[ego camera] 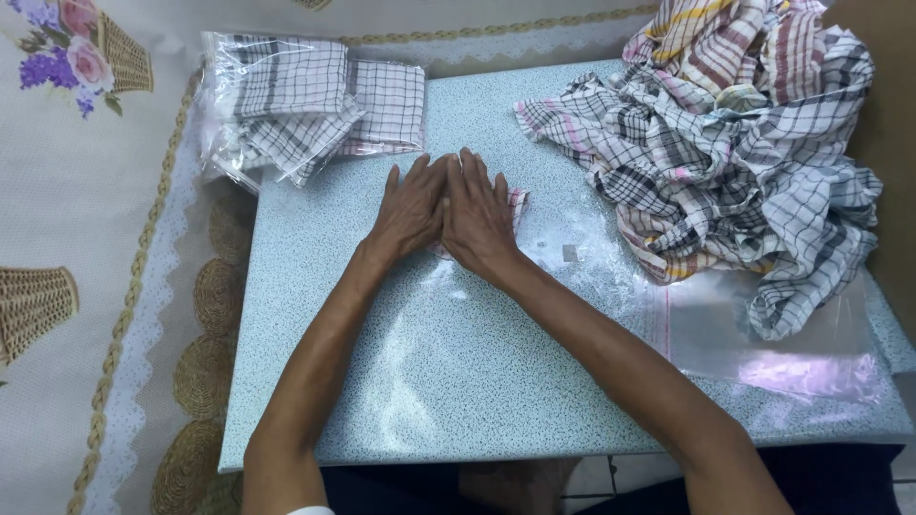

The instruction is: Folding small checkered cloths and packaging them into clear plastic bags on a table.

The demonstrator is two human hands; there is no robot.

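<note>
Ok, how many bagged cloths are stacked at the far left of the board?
2 that I can make out: one bagged cloth on top at the left, and another partly under it to the right. More may be hidden beneath them.

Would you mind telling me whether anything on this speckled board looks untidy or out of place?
Mostly the heap of checked cloths at the far right: crumpled and tangled, unlike the bagged folded cloths at the far left. A clear plastic bag lies loose under the heap's edge. Both hands, left hand and right hand, press flat on a small folded cloth.
</note>
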